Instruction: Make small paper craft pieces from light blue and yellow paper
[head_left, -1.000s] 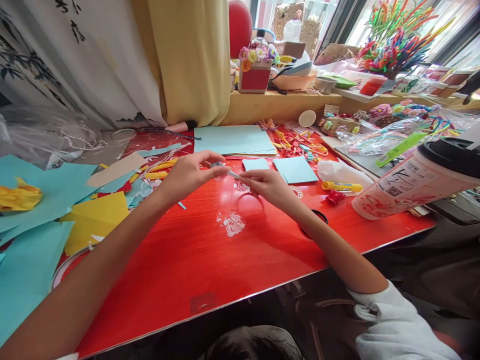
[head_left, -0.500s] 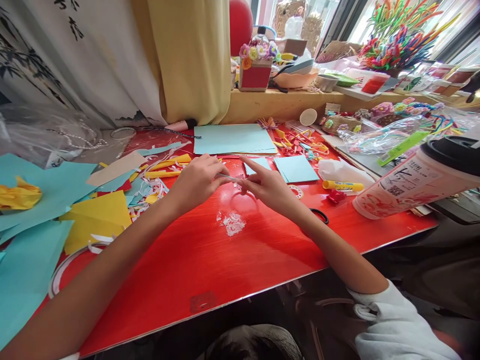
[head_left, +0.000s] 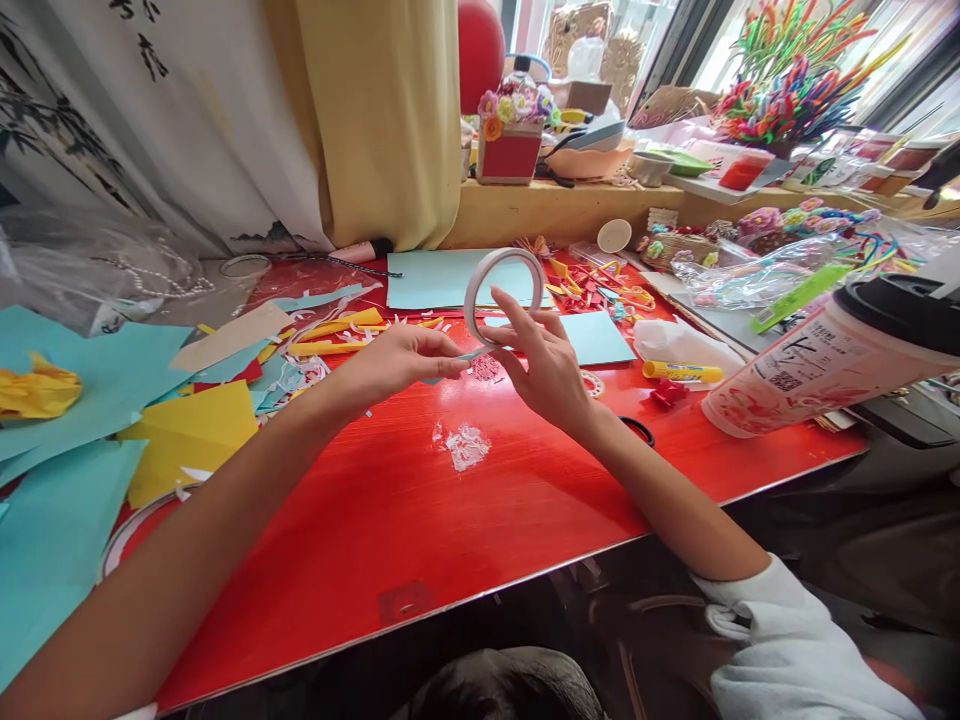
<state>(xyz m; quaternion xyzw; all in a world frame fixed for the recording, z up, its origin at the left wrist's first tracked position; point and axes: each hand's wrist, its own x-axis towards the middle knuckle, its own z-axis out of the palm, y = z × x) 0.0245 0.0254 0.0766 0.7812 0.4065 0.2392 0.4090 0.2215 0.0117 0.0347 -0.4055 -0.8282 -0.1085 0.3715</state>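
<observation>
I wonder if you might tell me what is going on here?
A person's right hand holds a roll of tape on edge above a red table, while the left hand pinches a pale strip close by. Blue paper lies beyond them, and a yellow tube lies to the right.

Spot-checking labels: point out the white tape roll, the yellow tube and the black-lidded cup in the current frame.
White tape roll (head_left: pixel 472 300): head view, left side of its ring.
Yellow tube (head_left: pixel 681 372): head view, middle of its body.
Black-lidded cup (head_left: pixel 814 362): head view, printed side wall.
</observation>
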